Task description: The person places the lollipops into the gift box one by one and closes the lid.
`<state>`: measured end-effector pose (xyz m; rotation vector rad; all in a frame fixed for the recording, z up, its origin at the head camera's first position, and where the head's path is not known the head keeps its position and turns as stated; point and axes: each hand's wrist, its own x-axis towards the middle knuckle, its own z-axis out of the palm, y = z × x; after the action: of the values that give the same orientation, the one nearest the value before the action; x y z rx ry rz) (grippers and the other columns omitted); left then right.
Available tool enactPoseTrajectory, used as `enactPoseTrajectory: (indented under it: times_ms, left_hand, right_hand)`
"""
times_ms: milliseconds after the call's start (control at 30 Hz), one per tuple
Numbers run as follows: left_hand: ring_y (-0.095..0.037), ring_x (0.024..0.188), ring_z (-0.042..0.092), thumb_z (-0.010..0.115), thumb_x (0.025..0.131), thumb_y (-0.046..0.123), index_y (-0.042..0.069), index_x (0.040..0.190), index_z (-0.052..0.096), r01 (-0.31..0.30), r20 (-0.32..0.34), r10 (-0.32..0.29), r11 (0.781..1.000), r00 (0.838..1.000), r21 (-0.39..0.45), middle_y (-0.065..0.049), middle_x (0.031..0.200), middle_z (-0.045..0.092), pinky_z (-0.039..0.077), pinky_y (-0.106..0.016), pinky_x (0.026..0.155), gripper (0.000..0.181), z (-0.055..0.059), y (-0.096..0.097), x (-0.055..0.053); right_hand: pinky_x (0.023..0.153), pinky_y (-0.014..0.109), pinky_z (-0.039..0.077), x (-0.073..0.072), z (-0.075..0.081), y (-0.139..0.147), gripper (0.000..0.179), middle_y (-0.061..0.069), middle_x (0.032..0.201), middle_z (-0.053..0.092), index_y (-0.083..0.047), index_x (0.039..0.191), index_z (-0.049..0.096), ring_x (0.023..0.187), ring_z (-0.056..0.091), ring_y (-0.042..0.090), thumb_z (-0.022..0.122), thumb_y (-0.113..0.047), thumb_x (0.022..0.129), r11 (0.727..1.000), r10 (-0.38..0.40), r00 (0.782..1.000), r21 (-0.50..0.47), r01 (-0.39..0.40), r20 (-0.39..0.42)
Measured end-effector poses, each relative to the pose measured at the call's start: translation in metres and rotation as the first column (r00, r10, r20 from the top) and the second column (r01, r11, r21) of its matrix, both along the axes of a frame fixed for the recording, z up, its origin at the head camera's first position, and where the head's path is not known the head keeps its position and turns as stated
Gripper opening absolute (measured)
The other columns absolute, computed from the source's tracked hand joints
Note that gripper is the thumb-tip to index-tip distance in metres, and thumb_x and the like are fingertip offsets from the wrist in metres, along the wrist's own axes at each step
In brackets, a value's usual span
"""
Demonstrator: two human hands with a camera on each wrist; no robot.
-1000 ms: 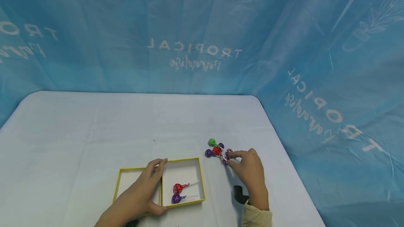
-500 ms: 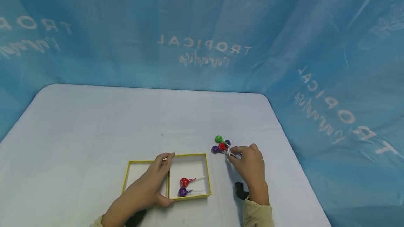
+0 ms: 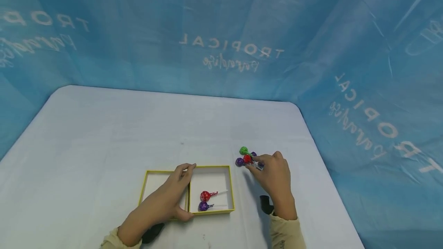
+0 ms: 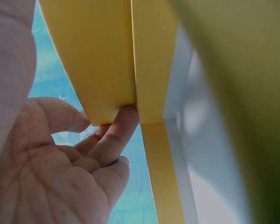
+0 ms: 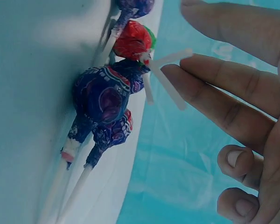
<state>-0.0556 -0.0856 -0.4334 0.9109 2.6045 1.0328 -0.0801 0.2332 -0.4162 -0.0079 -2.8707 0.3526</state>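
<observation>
My left hand (image 3: 169, 195) spans the inner edge of a yellow-edged white box (image 3: 232, 189), fingers at the far rim and thumb at the near one. In the left wrist view its fingertips press the yellow wall (image 4: 102, 60). A red lollipop (image 3: 205, 196) and a purple lollipop (image 3: 203, 206) lie in the box. My right hand (image 3: 275, 174) is over a small lollipop pile, with green (image 3: 243, 150), red (image 3: 247, 158) and purple (image 3: 240, 161) heads. The right wrist view has the thumb apart from the fingers, fingertips right at white sticks (image 5: 170, 86), beside a dark purple lollipop (image 5: 100, 95).
A second yellow-edged tray (image 3: 142, 187) sits against the box's left side, partly under my left forearm. Black wrist mounts (image 3: 265, 205) show at both wrists. The white table (image 3: 155, 126) ends at a blue printed curtain (image 3: 155, 64).
The head view has shifted, so everything appears further right and higher. My right hand has moved left over the pile, its thumb and finger now further apart. My left hand stays on the box.
</observation>
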Motion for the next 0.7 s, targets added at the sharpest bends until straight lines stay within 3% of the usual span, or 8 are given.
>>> enactPoseTrajectory:
  times_ms: [333, 700]
  left_hand:
    - [-0.036, 0.136, 0.044, 0.092, 0.068, 0.032, -0.002, 0.158, 0.019, 0.012, 0.024, -0.012, 1.0, 1.0, -0.004, -0.023, 0.153, 0.027, 0.049, -0.048, 0.098, 0.121, -0.001, 0.001, -0.002]
    - [-0.037, 0.138, 0.042, 0.092, 0.067, 0.031, -0.002, 0.159, 0.018, 0.002, 0.034, -0.001, 1.0, 0.999, -0.019, -0.022, 0.154, 0.026, 0.049, -0.049, 0.099, 0.122, 0.002, 0.002, 0.0]
  right_hand:
    - [0.06, 0.031, 0.032, -0.014, -0.002, -0.002, 0.034, 0.005, 0.092, 0.077, -0.012, 0.101, 0.083, 0.07, 0.04, 0.018, 0.089, -0.033, 0.075, 0.998, 0.044, 0.998, 0.043, -0.047, 0.055]
    - [0.057, 0.031, 0.032, -0.021, -0.01, -0.003, 0.034, 0.006, 0.086, 0.077, -0.011, 0.096, 0.083, 0.066, 0.041, 0.016, 0.093, -0.029, 0.069, 0.986, 0.118, 0.993, 0.119, -0.114, -0.023]
